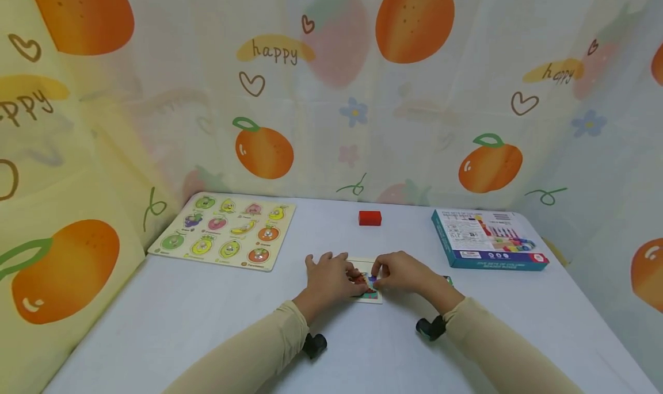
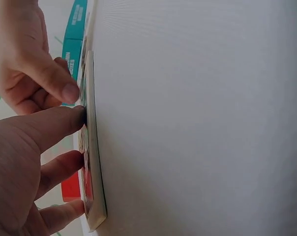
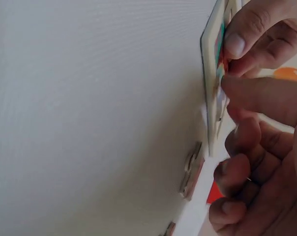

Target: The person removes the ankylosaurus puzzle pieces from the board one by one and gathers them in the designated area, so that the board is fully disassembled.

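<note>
A small puzzle board (image 1: pixel 358 299) with a pale frame and a colourful picture lies flat mid-table. My left hand (image 1: pixel 331 282) rests over its left part, fingertips touching the picture pieces. From the right, my right hand (image 1: pixel 403 273) pinches a bluish puzzle piece (image 1: pixel 372 278) at the picture's right side between thumb and forefinger. The right wrist view shows the edge of the board (image 3: pixel 210 73) side-on, and the thumb hides most of the pinched piece. A loose jigsaw piece (image 3: pixel 192 172) lies on the table near the board, under the right hand.
Another loose piece (image 3: pixel 169 230) lies farther right. Behind the hands stands a red block (image 1: pixel 370 218). A fruit puzzle board (image 1: pixel 220 233) lies at the back left, a teal-edged box (image 1: pixel 492 241) at the back right. A fruit-print curtain (image 1: pixel 331 123) closes off the back.
</note>
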Available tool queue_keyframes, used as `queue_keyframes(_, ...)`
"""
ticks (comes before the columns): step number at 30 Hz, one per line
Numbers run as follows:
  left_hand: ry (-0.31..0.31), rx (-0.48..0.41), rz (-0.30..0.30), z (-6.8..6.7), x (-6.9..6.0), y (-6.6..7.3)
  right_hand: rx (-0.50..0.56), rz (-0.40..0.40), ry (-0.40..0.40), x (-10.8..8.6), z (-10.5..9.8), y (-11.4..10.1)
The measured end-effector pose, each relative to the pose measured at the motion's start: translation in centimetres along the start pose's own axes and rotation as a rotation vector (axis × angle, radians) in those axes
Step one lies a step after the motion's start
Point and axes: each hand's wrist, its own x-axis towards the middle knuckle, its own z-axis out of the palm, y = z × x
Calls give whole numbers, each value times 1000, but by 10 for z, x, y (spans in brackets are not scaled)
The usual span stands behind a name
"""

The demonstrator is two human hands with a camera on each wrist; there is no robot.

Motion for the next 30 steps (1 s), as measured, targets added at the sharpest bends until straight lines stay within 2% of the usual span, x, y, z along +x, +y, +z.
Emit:
queue_keyframes(6,2,8,-1,0,0,0,3,48,10,0,-1,-1)
queue_keyframes(17,-7,15,-12,0,-1,1,84,16,22,1,0,0)
queue_keyframes(26,-4,8,-4,0,-2,1,162,49,61,2,5,-2)
queue_keyframes(30,-3,9,-2,2,-1,0,127,39,80,0,4,-3)
